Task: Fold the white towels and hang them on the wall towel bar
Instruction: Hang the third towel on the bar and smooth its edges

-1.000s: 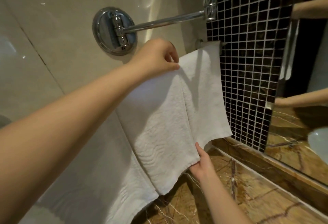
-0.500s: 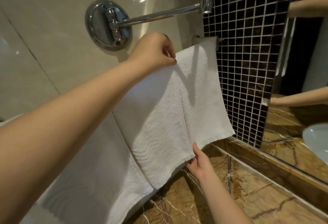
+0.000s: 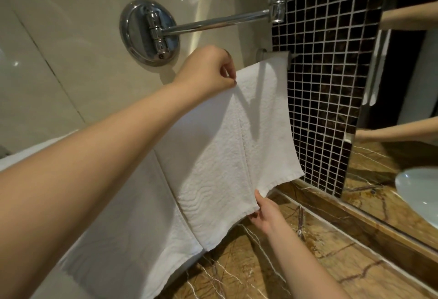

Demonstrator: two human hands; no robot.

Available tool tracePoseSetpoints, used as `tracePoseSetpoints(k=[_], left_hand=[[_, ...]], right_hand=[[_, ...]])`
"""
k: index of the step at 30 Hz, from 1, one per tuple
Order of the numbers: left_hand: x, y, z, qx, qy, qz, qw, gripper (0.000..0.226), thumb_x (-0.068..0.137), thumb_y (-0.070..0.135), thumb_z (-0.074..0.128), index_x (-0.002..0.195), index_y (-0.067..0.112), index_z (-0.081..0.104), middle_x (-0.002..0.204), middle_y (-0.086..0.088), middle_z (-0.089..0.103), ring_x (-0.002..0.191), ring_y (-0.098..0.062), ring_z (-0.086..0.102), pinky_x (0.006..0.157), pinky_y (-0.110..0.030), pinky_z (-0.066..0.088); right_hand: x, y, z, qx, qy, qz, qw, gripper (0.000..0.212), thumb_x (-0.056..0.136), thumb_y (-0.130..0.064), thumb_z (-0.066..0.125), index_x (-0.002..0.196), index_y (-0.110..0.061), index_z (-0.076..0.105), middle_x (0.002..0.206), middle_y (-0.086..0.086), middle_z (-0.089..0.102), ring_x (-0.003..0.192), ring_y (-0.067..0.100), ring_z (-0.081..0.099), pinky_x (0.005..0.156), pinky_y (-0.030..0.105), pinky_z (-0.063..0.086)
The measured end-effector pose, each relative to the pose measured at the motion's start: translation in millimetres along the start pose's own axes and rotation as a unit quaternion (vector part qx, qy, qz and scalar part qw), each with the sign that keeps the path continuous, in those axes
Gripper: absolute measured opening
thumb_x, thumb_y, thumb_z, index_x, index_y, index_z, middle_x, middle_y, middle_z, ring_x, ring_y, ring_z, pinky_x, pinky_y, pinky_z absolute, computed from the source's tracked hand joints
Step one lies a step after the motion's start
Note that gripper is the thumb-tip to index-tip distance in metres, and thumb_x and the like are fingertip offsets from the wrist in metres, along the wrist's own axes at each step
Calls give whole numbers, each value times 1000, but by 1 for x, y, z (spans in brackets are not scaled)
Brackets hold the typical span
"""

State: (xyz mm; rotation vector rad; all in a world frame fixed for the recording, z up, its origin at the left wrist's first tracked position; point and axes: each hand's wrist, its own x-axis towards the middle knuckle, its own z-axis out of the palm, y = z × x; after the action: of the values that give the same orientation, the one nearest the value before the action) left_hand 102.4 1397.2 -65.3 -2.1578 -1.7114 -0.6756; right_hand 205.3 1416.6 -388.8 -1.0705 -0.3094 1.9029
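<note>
A folded white towel (image 3: 227, 147) hangs over the wall towel bar (image 3: 263, 54), whose chrome end shows against the dark mosaic tiles. My left hand (image 3: 208, 71) pinches the towel's top fold near the bar. My right hand (image 3: 266, 213) pinches the towel's bottom hem from below. A second white towel (image 3: 123, 222) hangs to the left, partly behind the first one and under my left forearm. Most of the bar is hidden by the towels.
A chrome swing arm (image 3: 213, 23) on a round wall mount (image 3: 149, 33) juts out just above the bar. Brown marble counter (image 3: 260, 263) lies below. A mirror (image 3: 403, 109) on the right reflects my arms and a white basin.
My left hand has shifted slightly along the top fold and my right hand stays on the bottom hem. The camera view has drifted a little; the towel hangs much the same.
</note>
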Motion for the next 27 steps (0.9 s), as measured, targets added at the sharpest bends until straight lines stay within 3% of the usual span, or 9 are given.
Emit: tracePoseSetpoints(k=[3,6,8,11,14,16,18,21,27], left_hand=[[-5,-1,-2,11,0,11,1000,17,79,20,64,95,17,72,92,-4,68,84,-20,62,72,-28,47],[-15,-3,-7,25,20,8,999,26,80,22,62,105,17,68,100,-5,67,91,-25,61,74,-30,46],[-24,-5,-12,38,39,1,999,27,80,23,61,106,19,67,102,-5,66,93,-26,59,71,-28,40],[-41,-7,-22,60,60,-16,996,27,81,27,61,106,21,67,104,-4,66,98,-27,59,73,-31,40],[-58,-12,-24,64,70,-52,994,26,82,25,60,106,21,68,106,-4,67,102,-28,59,76,-33,43],[-67,-14,-22,65,69,-67,993,25,82,23,60,105,21,69,106,-5,67,101,-29,59,76,-33,45],[-71,-14,-21,67,69,-71,993,23,83,22,60,104,20,70,106,-7,68,101,-31,59,77,-35,47],[-74,-11,-20,68,75,-67,993,22,86,21,60,104,16,71,106,-9,68,100,-32,60,78,-38,46],[-79,-11,-16,65,75,-60,993,14,87,18,59,92,9,69,98,-10,67,94,-34,60,75,-42,49]], right_hand=[[-1,-8,1,-91,57,-36,994,19,94,-17,59,105,-1,60,94,10,67,77,22,60,61,30,47],[-17,-28,4,-196,196,-188,942,38,89,-7,57,126,-4,51,118,10,55,90,21,50,71,32,42],[-45,-53,13,-286,204,-374,858,39,89,0,53,126,-11,52,120,4,50,97,14,49,81,28,40],[-84,-96,42,-400,113,-580,700,41,86,5,50,122,-15,55,116,-3,50,107,11,50,89,23,43],[-110,-139,81,-488,65,-668,557,48,85,7,48,129,-12,52,129,3,50,120,15,47,99,21,37],[-122,-160,104,-554,45,-697,452,51,84,6,52,132,-11,50,139,7,46,128,23,44,105,32,39],[-127,-170,117,-619,21,-689,376,60,81,7,56,136,-14,47,146,8,41,132,31,41,106,43,39],[-125,-171,121,-676,4,-649,350,76,75,14,55,143,-16,38,149,7,37,134,32,39,107,46,38],[-126,-165,124,-669,12,-642,374,75,77,17,48,144,-14,34,151,9,35,142,29,29,110,49,35]])
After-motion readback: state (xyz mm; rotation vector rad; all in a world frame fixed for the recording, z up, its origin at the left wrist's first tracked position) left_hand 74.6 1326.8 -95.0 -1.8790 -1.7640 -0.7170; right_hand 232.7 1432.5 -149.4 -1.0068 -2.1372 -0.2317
